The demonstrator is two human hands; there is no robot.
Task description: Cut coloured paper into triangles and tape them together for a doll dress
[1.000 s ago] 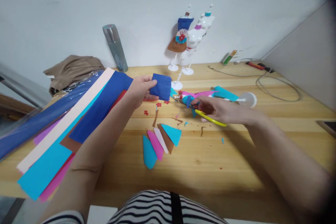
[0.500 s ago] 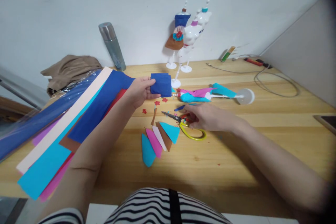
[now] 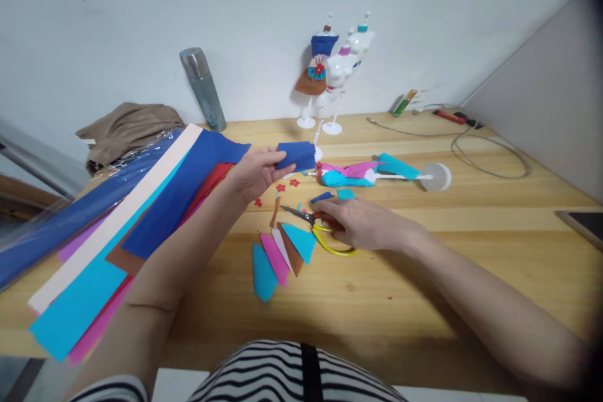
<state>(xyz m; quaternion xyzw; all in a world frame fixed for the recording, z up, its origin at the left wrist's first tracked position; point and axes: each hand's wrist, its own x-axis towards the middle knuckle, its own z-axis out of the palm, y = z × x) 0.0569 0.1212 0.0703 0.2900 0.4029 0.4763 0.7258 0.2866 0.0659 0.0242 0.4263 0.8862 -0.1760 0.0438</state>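
Note:
Between its thumb and fingers, my left hand (image 3: 261, 169) pinches a folded blue piece (image 3: 296, 156) above the table. My right hand (image 3: 351, 220) is closed around the handles of the scissors (image 3: 307, 217), whose blades point left over the tabletop; one handle loop is yellow, the other red. Just below lie cut pieces in a fan: turquoise (image 3: 264, 273), pink (image 3: 274, 257), pale, brown and another turquoise one (image 3: 301, 242). Small red flowers (image 3: 281, 188) lie beneath my left hand. A small dress form (image 3: 348, 174) wrapped in pink and turquoise lies on its side beyond my right hand.
Standing dress forms (image 3: 340, 69) are at the back wall, with a flask (image 3: 203, 89) to their left. Long coloured sheets (image 3: 160, 201) cover the left side beside brown cloth (image 3: 134, 129). A cable (image 3: 499, 169) loops at the right; a dark flat object (image 3: 584, 223) is at the right edge.
My left hand has moved slightly right with the blue piece, which is now tilted. My right hand and the scissors have shifted slightly left and down. The view has shifted a little.

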